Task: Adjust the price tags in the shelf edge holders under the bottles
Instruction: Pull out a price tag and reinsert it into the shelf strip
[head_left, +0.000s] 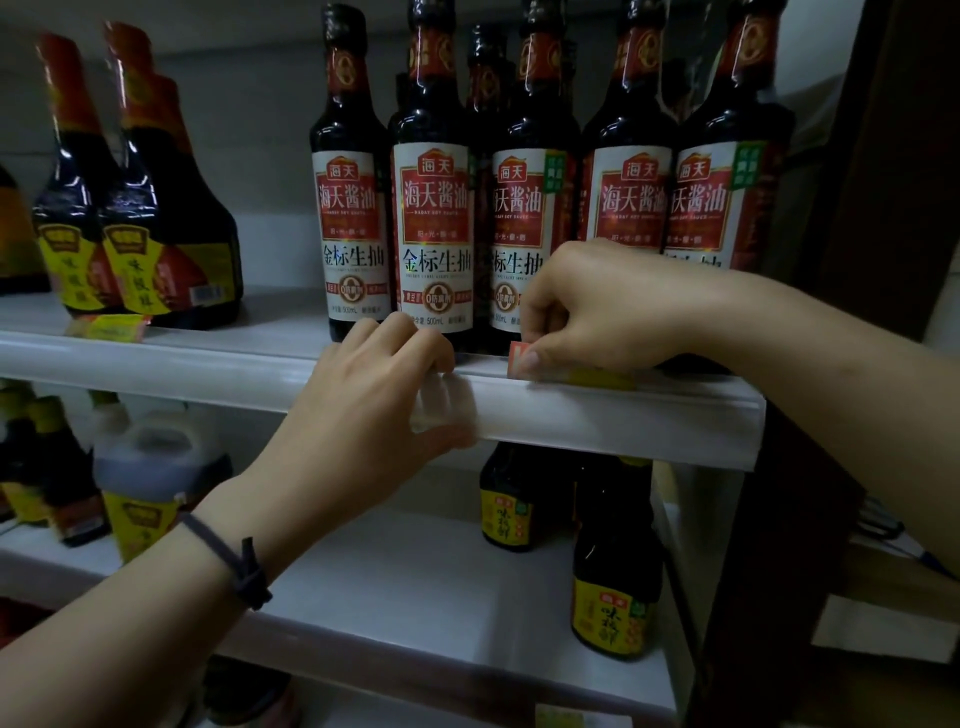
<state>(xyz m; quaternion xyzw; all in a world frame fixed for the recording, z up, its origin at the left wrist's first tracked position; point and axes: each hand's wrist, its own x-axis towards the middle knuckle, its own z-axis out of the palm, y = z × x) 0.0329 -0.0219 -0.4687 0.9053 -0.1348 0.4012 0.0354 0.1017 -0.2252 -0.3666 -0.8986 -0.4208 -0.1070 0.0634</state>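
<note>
Several dark soy sauce bottles (434, 208) with red and white labels stand in a row on the upper shelf. Below them runs a clear plastic shelf edge holder (649, 415). My right hand (597, 306) pinches the top of a red and yellow price tag (519, 361) that sits partly inside the holder, under the third bottle. My left hand (374, 395) grips the holder's edge just left of the tag, with its fingertips curled behind the clear strip.
Squat bottles with yellow labels (150, 228) stand at the left of the same shelf, with another yellow tag (106, 327) lying at their base. The lower shelf holds a jug (150, 467) and small yellow-labelled bottles (613, 582). A dark upright (852, 208) bounds the right side.
</note>
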